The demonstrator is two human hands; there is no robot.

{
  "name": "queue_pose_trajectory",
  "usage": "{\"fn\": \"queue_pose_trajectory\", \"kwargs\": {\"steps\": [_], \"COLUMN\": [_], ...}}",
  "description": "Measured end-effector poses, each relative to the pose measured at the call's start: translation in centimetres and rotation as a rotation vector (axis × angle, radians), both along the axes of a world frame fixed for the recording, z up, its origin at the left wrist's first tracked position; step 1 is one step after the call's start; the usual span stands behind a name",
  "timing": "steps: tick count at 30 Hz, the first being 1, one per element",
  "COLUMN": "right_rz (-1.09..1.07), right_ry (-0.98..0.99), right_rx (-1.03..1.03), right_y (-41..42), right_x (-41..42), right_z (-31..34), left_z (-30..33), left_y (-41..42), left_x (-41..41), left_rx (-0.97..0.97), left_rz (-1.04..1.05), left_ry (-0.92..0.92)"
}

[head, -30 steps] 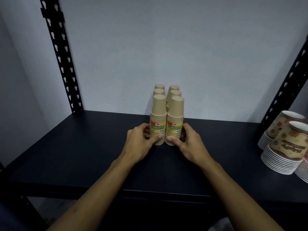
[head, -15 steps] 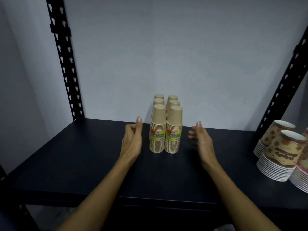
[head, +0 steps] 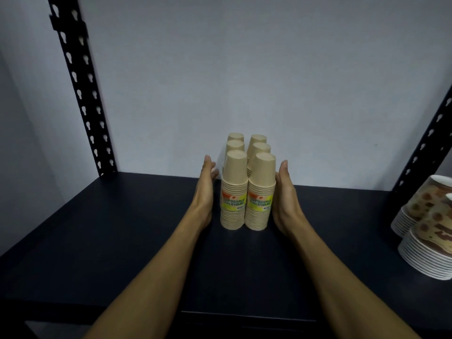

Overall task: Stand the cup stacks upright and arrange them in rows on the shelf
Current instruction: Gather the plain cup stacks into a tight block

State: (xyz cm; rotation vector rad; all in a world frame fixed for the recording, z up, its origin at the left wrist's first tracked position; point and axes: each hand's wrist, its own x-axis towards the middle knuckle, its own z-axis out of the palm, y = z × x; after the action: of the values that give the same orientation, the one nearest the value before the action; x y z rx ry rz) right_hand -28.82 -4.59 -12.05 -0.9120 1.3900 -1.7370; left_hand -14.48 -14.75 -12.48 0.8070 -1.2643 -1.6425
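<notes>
Your dark shelf [head: 102,231] carried six upright stacks of tan paper cups [head: 247,192], upside down, packed two abreast and three deep near the back wall. At its right end lay tilted stacks of patterned paper bowls [head: 425,231], well apart from the cups.

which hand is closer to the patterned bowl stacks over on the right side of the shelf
Right. The right hand lies flat beside the kraft cup stacks, on the side facing the patterned bowl stacks. The left hand flanks the cups' far side.

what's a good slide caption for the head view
Left hand and right hand, fingers straight, flank six upright kraft cup stacks in two rows on a black shelf.
</notes>
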Motion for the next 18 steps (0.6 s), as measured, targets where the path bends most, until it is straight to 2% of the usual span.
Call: {"fn": "queue_pose_trajectory", "kwargs": {"steps": [7, 18], "right_rz": [0.099, 0.114], "right_ry": [-0.06, -0.099], "right_rx": [-0.052, -0.053], "right_y": [-1.1, -0.5], "right_x": [0.6, 1.7], "right_z": [-0.3, -0.3], "left_z": [0.5, 1.3], "left_y": [1.3, 3.0], "left_x": [-1.3, -0.4], "left_rx": [0.054, 0.094], "left_rz": [-0.188, -0.247], "left_ry": [0.092, 0.197]}}
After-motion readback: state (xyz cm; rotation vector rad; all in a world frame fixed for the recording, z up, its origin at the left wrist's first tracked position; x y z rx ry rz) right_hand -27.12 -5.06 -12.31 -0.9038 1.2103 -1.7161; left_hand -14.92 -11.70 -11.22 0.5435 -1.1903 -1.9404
